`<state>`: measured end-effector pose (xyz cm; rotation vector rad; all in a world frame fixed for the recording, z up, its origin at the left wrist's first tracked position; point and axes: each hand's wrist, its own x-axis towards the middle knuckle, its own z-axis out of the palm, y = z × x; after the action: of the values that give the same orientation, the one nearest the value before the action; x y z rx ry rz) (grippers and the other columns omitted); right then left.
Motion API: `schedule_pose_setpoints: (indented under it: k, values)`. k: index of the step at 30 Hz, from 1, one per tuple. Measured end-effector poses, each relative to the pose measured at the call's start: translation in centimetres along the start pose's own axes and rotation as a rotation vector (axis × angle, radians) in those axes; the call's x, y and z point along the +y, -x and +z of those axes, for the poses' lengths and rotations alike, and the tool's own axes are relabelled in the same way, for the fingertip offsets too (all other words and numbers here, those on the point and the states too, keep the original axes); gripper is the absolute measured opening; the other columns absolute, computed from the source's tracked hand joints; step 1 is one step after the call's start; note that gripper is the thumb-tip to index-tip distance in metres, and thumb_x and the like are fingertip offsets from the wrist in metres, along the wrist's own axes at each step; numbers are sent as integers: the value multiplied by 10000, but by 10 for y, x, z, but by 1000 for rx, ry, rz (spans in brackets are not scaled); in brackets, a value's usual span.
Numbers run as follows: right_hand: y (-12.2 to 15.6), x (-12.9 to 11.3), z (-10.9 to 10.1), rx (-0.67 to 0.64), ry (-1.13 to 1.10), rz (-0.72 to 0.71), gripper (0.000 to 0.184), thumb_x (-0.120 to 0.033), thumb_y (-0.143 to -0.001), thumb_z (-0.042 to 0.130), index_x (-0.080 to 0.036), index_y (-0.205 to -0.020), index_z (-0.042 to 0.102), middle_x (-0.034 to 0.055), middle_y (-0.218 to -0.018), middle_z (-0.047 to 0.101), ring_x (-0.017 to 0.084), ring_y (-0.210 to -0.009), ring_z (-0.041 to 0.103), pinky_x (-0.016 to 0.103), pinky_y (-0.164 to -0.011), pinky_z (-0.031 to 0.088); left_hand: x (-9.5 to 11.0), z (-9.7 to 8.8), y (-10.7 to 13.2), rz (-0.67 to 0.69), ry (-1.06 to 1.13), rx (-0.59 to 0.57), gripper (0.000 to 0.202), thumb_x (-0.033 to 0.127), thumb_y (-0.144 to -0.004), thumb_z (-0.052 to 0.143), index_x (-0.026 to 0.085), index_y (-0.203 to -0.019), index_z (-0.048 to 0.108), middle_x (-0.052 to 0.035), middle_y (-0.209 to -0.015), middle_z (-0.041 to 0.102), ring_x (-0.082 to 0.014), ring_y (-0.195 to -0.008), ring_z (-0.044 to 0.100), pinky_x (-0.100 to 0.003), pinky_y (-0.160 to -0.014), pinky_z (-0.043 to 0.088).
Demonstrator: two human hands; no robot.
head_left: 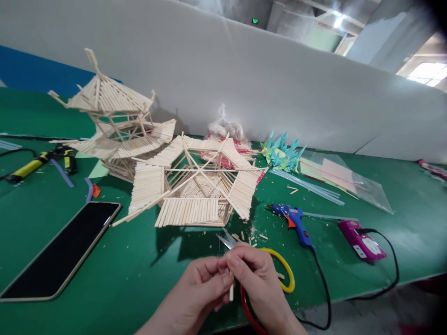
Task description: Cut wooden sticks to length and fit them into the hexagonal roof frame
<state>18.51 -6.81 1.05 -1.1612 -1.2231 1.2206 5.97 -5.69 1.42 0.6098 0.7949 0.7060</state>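
Note:
Near the table's front edge, my left hand (pixel 206 284) is closed in a pinch on a short wooden stick (pixel 231 292), whose pale end points down between the hands. My right hand (pixel 256 274) meets it, thumb and forefinger pressed together at the stick's upper part. A pair of scissors (pixel 284 267) with one yellow and one red handle lies under my right hand, blades slightly apart. Whether the right fingers also hold the scissors is hidden. Just beyond stands a pavilion roof frame (pixel 192 211) of wooden sticks, with stick offcuts (pixel 263 237) beside it.
A taller stick pagoda (pixel 118 100) stands at the back left, and a phone (pixel 63 251) lies in front. To the right are a blue glue gun (pixel 291 221), a magenta power box (pixel 361 239) with a cable, clear glue sticks (pixel 307 186) and blue-green folded paper (pixel 282 151).

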Motion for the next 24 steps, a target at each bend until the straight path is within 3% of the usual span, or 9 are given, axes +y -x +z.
schedule_pose_setpoints:
  k: [3,6,11,13,15,18,21,24]
  values:
    - [-2,3,-1,153,15,-15,212,-311,-812,534,-205,-696,676,-12,-639,562,129,-638,485,241,-588,349,-1,0,-1,-4,52,42,219,306,-553,755,142,-513,616,47,-449,465,-68,-442,327,-192,-442,234]
    - [-5,9,-4,277,-92,42,207,-349,-817,528,-201,-728,642,-47,-560,468,98,-528,395,221,-496,288,-3,-2,-3,-10,41,58,234,320,-542,757,144,-504,608,45,-443,475,-69,-444,324,-194,-447,228]
    - [-11,11,-17,365,-230,-13,363,-373,-873,413,-194,-558,424,-70,-515,308,96,-471,253,227,-447,240,-8,-10,-7,-5,51,115,239,318,-553,748,139,-502,599,47,-425,461,-67,-429,315,-196,-430,204]
    - [-11,9,-24,428,-148,-78,380,-368,-882,390,-203,-540,378,-61,-533,327,103,-498,289,228,-475,274,-8,-15,-8,8,67,130,233,308,-559,744,146,-496,588,50,-419,463,-68,-425,316,-193,-423,207]
    - [-10,8,-27,455,12,-60,277,-362,-843,472,-203,-617,453,-49,-583,408,107,-547,361,216,-511,311,-5,-19,-9,27,87,153,228,282,-576,735,149,-481,576,51,-417,472,-68,-423,320,-185,-417,220]
    - [-6,7,-21,276,155,62,178,-362,-766,575,-190,-746,538,-33,-625,474,110,-562,406,210,-506,325,2,-17,-12,53,121,187,183,229,-602,726,140,-506,598,51,-442,496,-63,-442,357,-164,-440,274]
    - [-8,5,-8,29,55,131,284,-415,-764,546,-170,-621,522,-50,-532,393,93,-494,323,212,-450,256,8,-10,-17,76,169,199,145,199,-593,738,138,-538,618,42,-480,538,-68,-484,420,-162,-494,334]
    - [-15,4,3,-12,-107,170,327,-448,-717,590,-162,-578,512,-58,-514,365,84,-493,277,214,-455,217,11,-3,-22,94,234,202,163,211,-567,754,149,-529,608,35,-486,558,-80,-497,459,-173,-506,365]
